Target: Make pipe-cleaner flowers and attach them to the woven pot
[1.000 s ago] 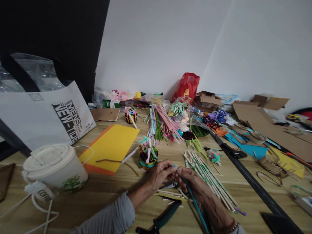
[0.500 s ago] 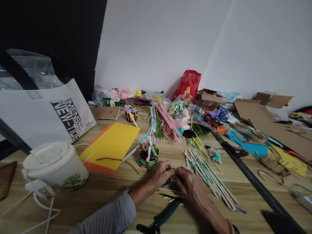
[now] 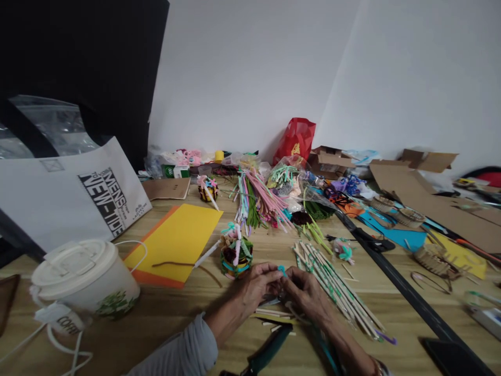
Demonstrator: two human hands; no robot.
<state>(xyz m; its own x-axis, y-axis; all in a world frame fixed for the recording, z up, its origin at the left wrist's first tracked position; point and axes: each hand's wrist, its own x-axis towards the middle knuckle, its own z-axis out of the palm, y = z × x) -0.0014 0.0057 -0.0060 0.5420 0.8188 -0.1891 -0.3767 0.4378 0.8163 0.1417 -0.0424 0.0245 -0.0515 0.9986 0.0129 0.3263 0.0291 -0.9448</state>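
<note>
My left hand (image 3: 260, 282) and my right hand (image 3: 303, 290) meet low in the middle, fingertips pinched together. Between them shows a small curl of turquoise pipe cleaner (image 3: 281, 270); a longer turquoise length seems to trail under my right forearm. Below the hands lie short pale sticks (image 3: 274, 312) and dark green-handled pliers (image 3: 270, 349). A bundle of green-and-white wrapped sticks (image 3: 336, 290) is to the right of my right hand. Just left of my left hand stands a small woven basket (image 3: 236, 256) with pipe-cleaner decorations.
Yellow sheets (image 3: 180, 237) lie left of the basket, near a white lidded bucket (image 3: 84, 277) and a white bag (image 3: 70, 198). Bunches of pipe cleaners (image 3: 262, 196) spread behind. A dark strip (image 3: 403, 290) crosses the right side, with cardboard (image 3: 415, 190) beyond.
My fingers have shifted and risen slightly, and the turquoise curl now shows between them. More turquoise strand appears by my right forearm. The view has tilted a little.
</note>
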